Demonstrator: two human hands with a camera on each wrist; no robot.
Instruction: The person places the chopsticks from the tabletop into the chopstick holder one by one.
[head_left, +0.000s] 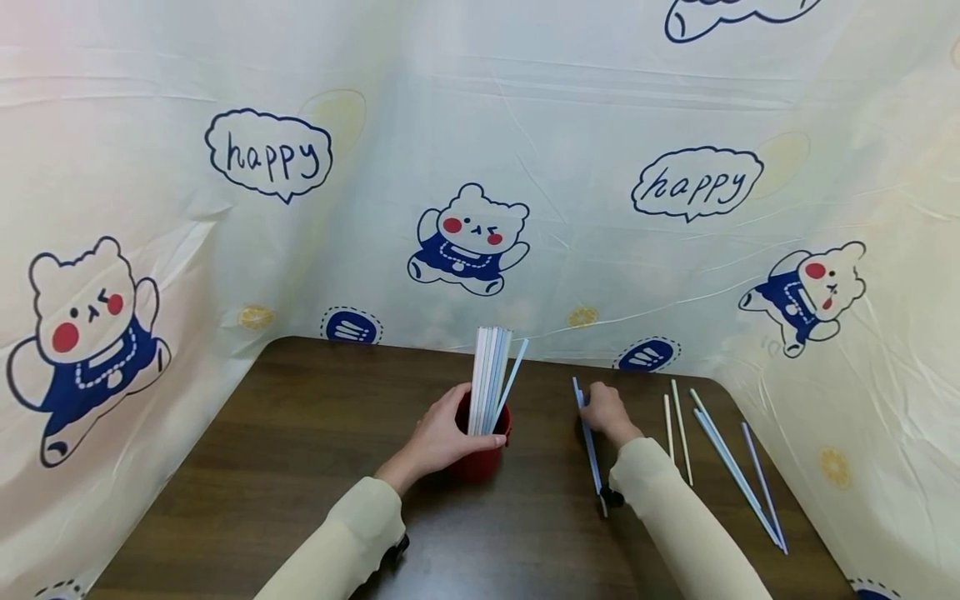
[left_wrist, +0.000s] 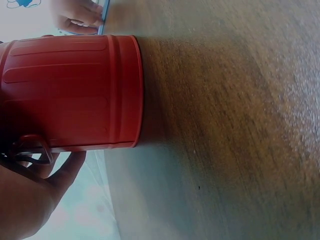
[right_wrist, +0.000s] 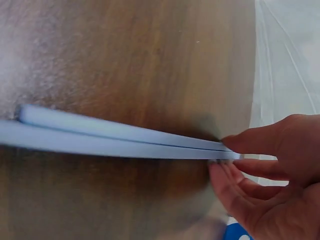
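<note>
My left hand point(head_left: 444, 432) grips a small red metal bucket point(head_left: 477, 468) near its rim, thumb on the near side. The bucket stands upright on the table, and a wire handle point(left_wrist: 36, 142) shows on its side in the left wrist view. A tight bundle of pale straws point(head_left: 487, 379) rises out of it, with one light blue straw point(head_left: 513, 379) leaning apart to the right. To the right, my right hand point(head_left: 606, 410) pinches the far ends of two blue straws point(right_wrist: 115, 137) lying side by side, thumb on one side and fingers on the other.
Right of my right arm lie two cream straws point(head_left: 679, 429), light blue straws point(head_left: 735, 467) and a purple straw point(head_left: 765, 487) near the table's right edge. A printed curtain point(head_left: 570, 250) hangs behind and beside the dark wooden table point(head_left: 300, 433).
</note>
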